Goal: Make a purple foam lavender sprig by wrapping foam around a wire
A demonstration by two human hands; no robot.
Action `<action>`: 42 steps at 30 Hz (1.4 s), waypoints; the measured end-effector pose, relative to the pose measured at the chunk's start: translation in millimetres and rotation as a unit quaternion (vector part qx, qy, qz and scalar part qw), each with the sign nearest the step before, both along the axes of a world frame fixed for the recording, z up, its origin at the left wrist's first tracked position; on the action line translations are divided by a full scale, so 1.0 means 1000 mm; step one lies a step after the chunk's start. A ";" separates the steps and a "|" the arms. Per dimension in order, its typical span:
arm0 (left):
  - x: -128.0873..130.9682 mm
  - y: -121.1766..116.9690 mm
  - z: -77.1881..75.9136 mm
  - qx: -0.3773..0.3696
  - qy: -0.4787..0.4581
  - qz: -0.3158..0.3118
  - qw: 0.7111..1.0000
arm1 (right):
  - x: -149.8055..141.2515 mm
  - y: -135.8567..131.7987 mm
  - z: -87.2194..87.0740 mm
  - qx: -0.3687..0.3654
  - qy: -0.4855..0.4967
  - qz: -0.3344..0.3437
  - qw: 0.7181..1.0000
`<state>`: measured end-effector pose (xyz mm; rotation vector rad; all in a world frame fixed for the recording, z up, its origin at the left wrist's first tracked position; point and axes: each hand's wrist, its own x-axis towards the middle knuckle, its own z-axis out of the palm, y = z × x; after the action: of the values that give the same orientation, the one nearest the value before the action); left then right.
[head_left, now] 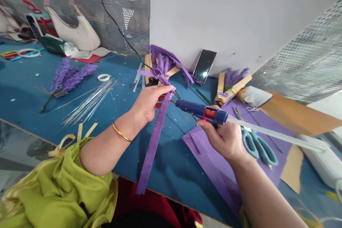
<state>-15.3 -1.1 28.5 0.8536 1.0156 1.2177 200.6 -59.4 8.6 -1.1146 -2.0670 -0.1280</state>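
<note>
Pinching the upper end of a purple strip [155,146] between thumb and fingers, the left hand [148,105] is at the middle of the scene, above a blue table [123,160]. The strip hangs at a slant from this grip toward the near edge, its lower end loose. From the right, the right hand [228,137] is closed around a blue glue gun [197,109], thumb along the near side beside a small red light. The gun's nozzle points left at the pinched end of the strip; whether the two touch I cannot tell. A long translucent glue stick [280,137] juts from the back of the gun toward the right. Under and beyond the right forearm lie a purple sheet [213,171] and, on it, teal-handled scissors [258,146]. Farther right is a piece of brown paper [299,110]. At the far side a dark phone [204,66] leans against a white board [227,14], between two bunches of purple flowers in tan wrapping, the middle bunch [163,63] and the right bunch [235,77]. On the left rest an unwrapped purple flower bunch [65,76], a tape roll [103,77] and a spread of thin silvery wires [92,102].
</note>
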 end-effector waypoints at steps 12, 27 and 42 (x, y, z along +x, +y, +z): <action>0.000 0.002 0.000 0.001 0.001 0.004 1.000 | -0.001 -0.002 0.003 0.009 -0.012 0.018 1.000; 0.001 0.001 0.001 0.004 -0.005 0.005 1.000 | -0.003 -0.004 0.007 0.028 -0.031 0.030 0.999; 0.002 0.000 0.001 -0.001 0.003 0.003 1.000 | -0.005 -0.005 0.009 0.035 -0.004 -0.013 0.999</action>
<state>-13.5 -1.6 29.9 0.8550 1.0250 1.2198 195.3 -64.8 17.7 -1.1013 -2.0395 -0.2162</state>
